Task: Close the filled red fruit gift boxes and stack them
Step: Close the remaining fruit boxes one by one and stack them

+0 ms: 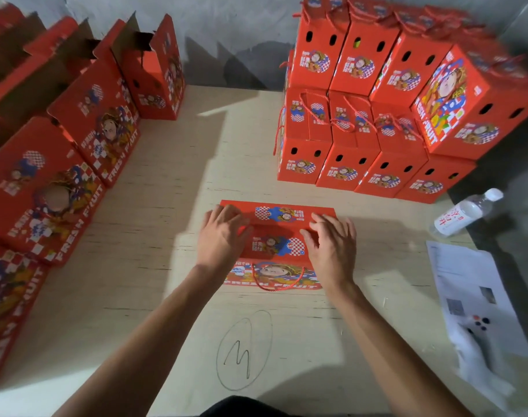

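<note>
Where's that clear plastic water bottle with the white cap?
The clear plastic water bottle lies on its side at the table's right edge, just right of the stacked red boxes, above the white paper sheet.

I see open tabletop (172, 182) running from the near edge up the middle to the grey back wall (235, 40), a lane between two red masses. On my left, a row of open gift boxes (100, 127) lines the edge, their flaps raised. On my right, the stack of closed boxes (377, 115) stands two tiers high, rope handles looping out at its near face. One box (274, 236) sits in the lane under my left hand (222, 236) and right hand (332, 245). Right of it, a lying water bottle (464, 213) and loose papers (473, 296) crowd the table's right edge.
</note>
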Action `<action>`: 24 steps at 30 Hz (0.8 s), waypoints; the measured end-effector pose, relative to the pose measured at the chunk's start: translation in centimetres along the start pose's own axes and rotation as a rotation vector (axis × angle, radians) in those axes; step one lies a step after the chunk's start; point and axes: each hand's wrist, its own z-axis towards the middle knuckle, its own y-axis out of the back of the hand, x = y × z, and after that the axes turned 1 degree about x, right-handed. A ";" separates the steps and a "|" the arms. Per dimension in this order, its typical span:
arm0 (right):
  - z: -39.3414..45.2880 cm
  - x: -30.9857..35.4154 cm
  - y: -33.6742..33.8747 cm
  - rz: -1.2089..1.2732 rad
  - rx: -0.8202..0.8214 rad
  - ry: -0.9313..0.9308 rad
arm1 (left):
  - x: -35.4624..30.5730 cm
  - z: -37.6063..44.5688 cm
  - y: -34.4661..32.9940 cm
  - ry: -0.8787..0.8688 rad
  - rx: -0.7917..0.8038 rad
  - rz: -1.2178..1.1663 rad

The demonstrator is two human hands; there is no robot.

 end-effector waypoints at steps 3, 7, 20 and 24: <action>-0.3 0.3 0.2 0.056 0.048 -0.032 | -1.2 0.3 -0.6 0.004 0.049 0.053; 1.0 -2.5 2.2 0.106 0.199 0.097 | -1.1 0.1 -0.9 -0.056 0.045 0.012; 0.8 -4.0 2.3 0.061 0.139 0.136 | -0.8 2.4 -0.6 -0.201 0.257 0.018; 0.4 -4.4 2.6 0.143 0.158 0.127 | -0.6 2.2 -0.1 -0.268 0.231 0.004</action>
